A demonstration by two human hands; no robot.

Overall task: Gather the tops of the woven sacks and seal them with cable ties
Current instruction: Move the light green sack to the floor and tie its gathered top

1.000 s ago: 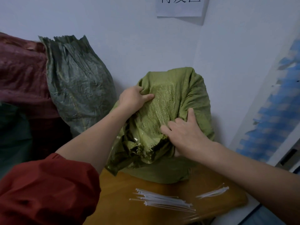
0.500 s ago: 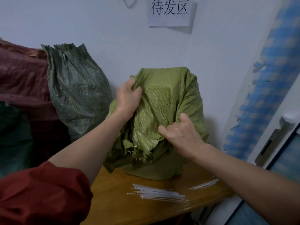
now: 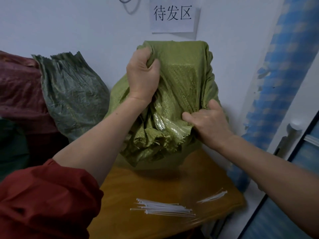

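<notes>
Head view: the green sack (image 3: 186, 80) is thin woven plastic, shiny where it folds, with a ragged, frayed mouth. It stands on the table (image 3: 155, 187), right against the wall (image 3: 69, 28). Its loose top is crumpled into many folds between the two hands.

The left hand (image 3: 143, 78) is a tight fist, with its fingers curled round a bunch of cloth near the top of the sack. The right hand (image 3: 208, 123) is lower. Its fingers are curled and pinch the ragged edge, and the thumb sticks up against the sack's side.

Half a second ago both hands were lower. Now they have gone up, and the sack's top has gone up with them, closer to the paper sign (image 3: 172, 16) above the left fingers. The left fist looks tighter too.

Below the right fingers, thin white ties (image 3: 164, 208) lie flat on the smooth yellow-brown wood in a big bunch. A few more lie beside them, and all are apart from the sack. Left of the left fingers a dark sack (image 3: 72, 94), wrinkled and pleated at its top, leans on a red sack (image 3: 19, 87). The left arm and its puffy red sleeve (image 3: 43, 200) hide the green sack's lower left side and part of the table.
</notes>
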